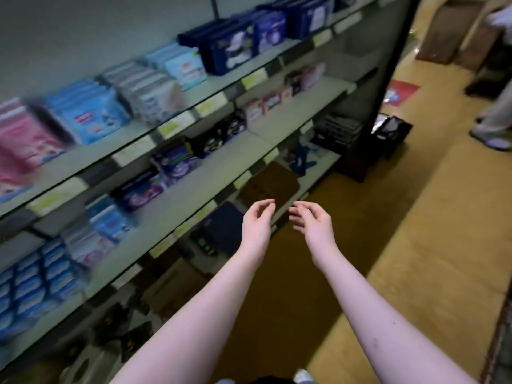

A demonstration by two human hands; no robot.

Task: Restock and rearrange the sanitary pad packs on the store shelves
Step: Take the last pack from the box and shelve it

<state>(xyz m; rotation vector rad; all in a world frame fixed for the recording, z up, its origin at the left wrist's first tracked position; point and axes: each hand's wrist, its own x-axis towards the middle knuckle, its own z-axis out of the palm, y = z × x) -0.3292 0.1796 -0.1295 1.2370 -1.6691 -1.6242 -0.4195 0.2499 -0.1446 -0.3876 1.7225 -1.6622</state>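
My two bare arms reach out to the middle of the picture. My left hand [257, 223] and right hand [314, 221] hang loose, fingers softly curled, holding nothing.

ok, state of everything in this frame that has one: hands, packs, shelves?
left hand, open, empty, fingers loosely curled.
right hand, open, empty, beside the left, apart from it.
dark blue packs, upright in rows on the upper shelf.
light blue packs, upright, same shelf, blurred.
purple packs, few, gaps around them.
second shelf, partly bare toward its right end.
black crate, on the floor, contents unclear.
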